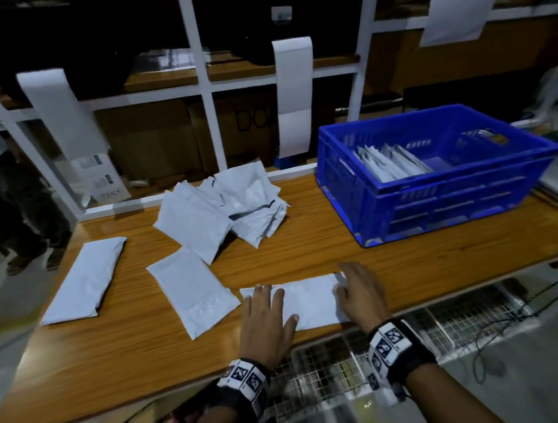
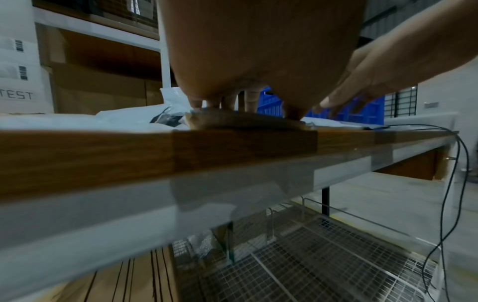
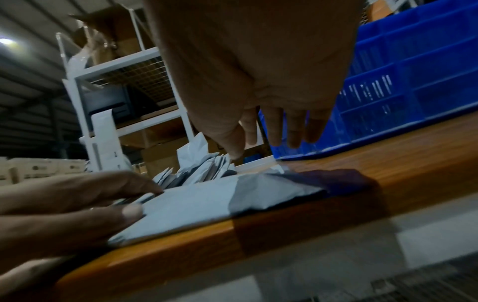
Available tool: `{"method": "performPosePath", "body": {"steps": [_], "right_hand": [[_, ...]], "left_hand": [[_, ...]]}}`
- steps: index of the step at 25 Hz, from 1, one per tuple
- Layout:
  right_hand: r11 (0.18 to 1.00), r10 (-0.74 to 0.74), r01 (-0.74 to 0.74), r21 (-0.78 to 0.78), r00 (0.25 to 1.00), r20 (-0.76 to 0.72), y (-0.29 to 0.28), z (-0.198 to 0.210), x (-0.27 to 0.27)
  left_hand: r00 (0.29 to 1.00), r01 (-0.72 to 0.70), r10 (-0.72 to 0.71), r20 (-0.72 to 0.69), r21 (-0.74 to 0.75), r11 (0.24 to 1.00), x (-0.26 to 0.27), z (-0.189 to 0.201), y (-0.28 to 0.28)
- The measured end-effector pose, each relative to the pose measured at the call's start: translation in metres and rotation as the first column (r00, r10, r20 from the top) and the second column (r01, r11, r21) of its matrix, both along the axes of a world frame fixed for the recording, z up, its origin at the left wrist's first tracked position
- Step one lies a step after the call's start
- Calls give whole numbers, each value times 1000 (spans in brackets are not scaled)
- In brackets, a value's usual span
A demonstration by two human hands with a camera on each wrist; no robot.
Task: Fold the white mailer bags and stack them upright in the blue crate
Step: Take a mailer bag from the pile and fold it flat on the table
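**Both hands flat on a mailer at the counter's near edge**

We see the wooden counter [image 1: 308, 242] with the blue crate [image 1: 440, 191] on its far right; folded mailers [image 1: 391, 161] lean upright in the crate's left part. A loose pile of white mailer bags [image 1: 229, 206] sits mid-counter, with two flat bags [image 1: 86, 279] [image 1: 193, 296] to its left. Our left hand [image 1: 268, 319] and right hand [image 1: 362, 292] lie on one mailer [image 1: 309, 299] at the near edge, fingers straight, gripping nothing, left on its left end, right on its right end.

Head view looks down at the table [image 1: 308, 242]; both wrist views sit low at its front edge.
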State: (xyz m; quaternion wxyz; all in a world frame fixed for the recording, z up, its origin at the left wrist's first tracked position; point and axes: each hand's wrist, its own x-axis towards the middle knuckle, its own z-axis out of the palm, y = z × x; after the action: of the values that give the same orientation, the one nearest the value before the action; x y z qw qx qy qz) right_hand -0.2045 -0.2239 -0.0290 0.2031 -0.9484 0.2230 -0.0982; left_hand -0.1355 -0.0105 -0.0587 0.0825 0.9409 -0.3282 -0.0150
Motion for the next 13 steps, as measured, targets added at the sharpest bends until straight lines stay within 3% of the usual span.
{"method": "performPosePath", "body": {"steps": [3,5,7,13], "right_hand": [[989,150,-150,-5,987,55,8,-5,-7],[981,196,-196,-8,980,-14,10,-16,-8],[974,219,-225,-35,968,-125,11,-25,-7],[965,197,-211,-153,975,-102,24,-33,8]], "left_hand": [[1000,-8,8,-9,-8,1000,-8,-4,-15],[1000,-4,4,3,-10,1000,-12,-10,-20],[1000,16,-16,22,-5,1000,-14,-15,-21],[1000,4,-4,-17,4,1000,-9,-16,-24]]}}
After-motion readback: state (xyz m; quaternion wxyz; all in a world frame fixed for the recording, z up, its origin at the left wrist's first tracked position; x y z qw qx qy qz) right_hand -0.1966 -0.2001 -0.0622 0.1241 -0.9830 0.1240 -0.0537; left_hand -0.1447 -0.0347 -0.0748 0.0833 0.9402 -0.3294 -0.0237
